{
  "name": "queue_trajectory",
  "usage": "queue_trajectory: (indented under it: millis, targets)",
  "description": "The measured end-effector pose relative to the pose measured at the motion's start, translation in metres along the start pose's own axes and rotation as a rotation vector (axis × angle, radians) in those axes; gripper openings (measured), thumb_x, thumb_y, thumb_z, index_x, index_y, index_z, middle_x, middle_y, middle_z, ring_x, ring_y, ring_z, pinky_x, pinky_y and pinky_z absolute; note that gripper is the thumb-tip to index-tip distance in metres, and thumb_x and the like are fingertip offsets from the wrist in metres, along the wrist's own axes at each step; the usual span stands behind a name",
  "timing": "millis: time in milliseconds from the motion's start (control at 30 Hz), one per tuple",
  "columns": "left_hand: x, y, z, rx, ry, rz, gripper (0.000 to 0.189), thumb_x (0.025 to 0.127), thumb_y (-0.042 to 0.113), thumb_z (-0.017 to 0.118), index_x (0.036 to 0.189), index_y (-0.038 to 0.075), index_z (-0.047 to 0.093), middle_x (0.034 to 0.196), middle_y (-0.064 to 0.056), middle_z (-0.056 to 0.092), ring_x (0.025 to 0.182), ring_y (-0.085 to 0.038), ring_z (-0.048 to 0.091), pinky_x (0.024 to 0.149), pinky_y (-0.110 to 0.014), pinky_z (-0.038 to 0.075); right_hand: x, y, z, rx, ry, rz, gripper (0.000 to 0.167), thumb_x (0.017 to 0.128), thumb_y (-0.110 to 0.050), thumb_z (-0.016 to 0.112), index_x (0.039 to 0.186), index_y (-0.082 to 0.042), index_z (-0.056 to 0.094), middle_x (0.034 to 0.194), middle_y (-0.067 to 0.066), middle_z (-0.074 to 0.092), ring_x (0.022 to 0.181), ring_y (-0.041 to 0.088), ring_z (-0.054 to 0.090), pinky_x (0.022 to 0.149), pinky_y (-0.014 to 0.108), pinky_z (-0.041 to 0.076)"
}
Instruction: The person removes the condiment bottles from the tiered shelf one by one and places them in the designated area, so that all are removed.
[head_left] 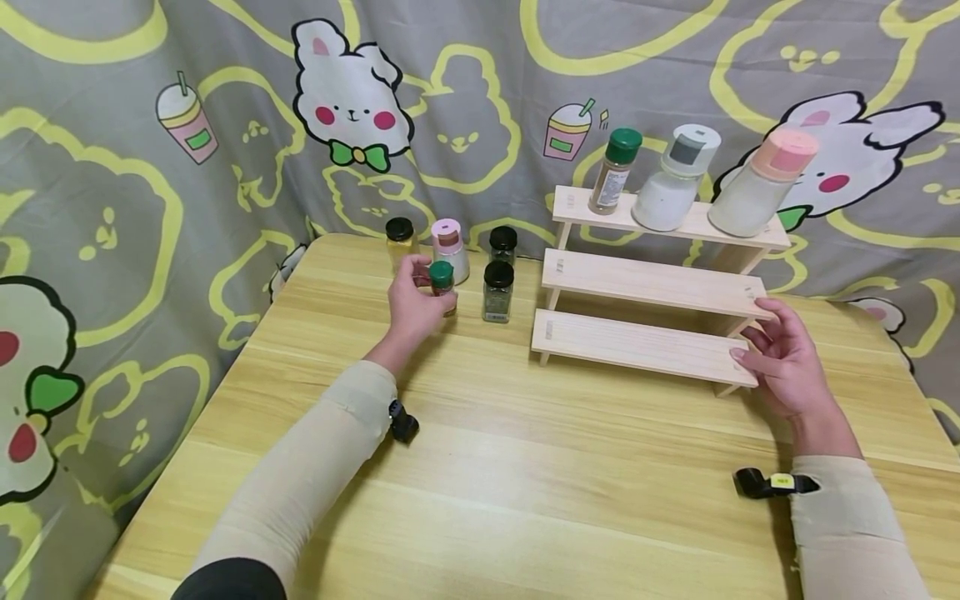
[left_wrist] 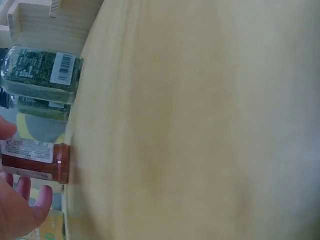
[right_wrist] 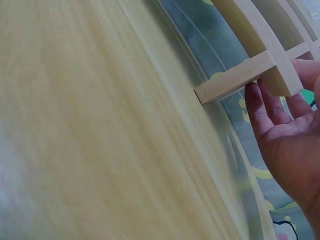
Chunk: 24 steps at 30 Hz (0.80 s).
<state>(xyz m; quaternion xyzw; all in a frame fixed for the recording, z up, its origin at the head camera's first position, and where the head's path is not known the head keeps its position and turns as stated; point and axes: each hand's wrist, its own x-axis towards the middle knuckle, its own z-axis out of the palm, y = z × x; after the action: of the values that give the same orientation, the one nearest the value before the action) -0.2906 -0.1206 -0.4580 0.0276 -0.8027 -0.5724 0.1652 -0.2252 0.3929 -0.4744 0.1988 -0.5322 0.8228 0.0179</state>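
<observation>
My left hand (head_left: 414,304) grips a small spice jar (head_left: 442,275) with a green cap, thumb on one side and fingers on the other. In the left wrist view the spice jar shows red contents and a white label, its base close to the tabletop. My right hand (head_left: 795,371) holds the right end of a three-step wooden rack (head_left: 637,283), thumb at the lowest step and fingers by the middle one. In the right wrist view the fingertips (right_wrist: 253,92) touch the rack near its leg.
Near the left hand stand a yellow-filled jar (head_left: 401,237), a pink-capped shaker (head_left: 448,237) and two black-capped herb jars (head_left: 497,292). The top step bears a green-capped jar (head_left: 613,175), a grey-capped shaker (head_left: 675,179) and a pink-topped shaker (head_left: 761,183). A patterned curtain (head_left: 465,117) hangs behind.
</observation>
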Motion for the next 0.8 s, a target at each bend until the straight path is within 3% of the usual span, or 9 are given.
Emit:
queue_trajectory:
  millis: [433, 633, 800]
  targets:
    - [0.017, 0.042, 0.004, -0.067, -0.023, 0.109, 0.061, 0.074, 0.002, 0.083, 0.125, 0.004, 0.049, 0.114, -0.014, 0.055, 0.105, -0.026, 0.056, 0.088, -0.038, 0.05, 0.001, -0.003, 0.0, -0.038, 0.025, 0.015, 0.081, 0.08, 0.041, 0.034, 0.148, -0.002, 0.037, 0.13, 0.012, 0.054, 0.114, 0.022, 0.059, 0.078, 0.033, 0.057]
    - [0.025, 0.06, 0.01, -0.146, -0.05, 0.119, 0.06, 0.076, 0.002, 0.083, 0.125, 0.006, 0.049, 0.114, -0.018, 0.054, 0.104, -0.034, 0.059, 0.091, -0.045, 0.051, 0.0, -0.002, 0.0, -0.029, 0.03, 0.018, 0.081, 0.079, 0.042, 0.034, 0.147, -0.003, 0.037, 0.13, 0.012, 0.054, 0.114, 0.022, 0.058, 0.079, 0.032, 0.057]
    - [0.031, 0.074, 0.012, -0.123, -0.045, 0.121, 0.058, 0.077, 0.006, 0.084, 0.123, 0.013, 0.049, 0.113, -0.015, 0.054, 0.097, -0.025, 0.06, 0.086, -0.035, 0.053, 0.0, -0.001, -0.001, -0.04, 0.034, 0.015, 0.081, 0.079, 0.042, 0.034, 0.147, -0.003, 0.038, 0.131, 0.012, 0.054, 0.115, 0.023, 0.058, 0.079, 0.032, 0.057]
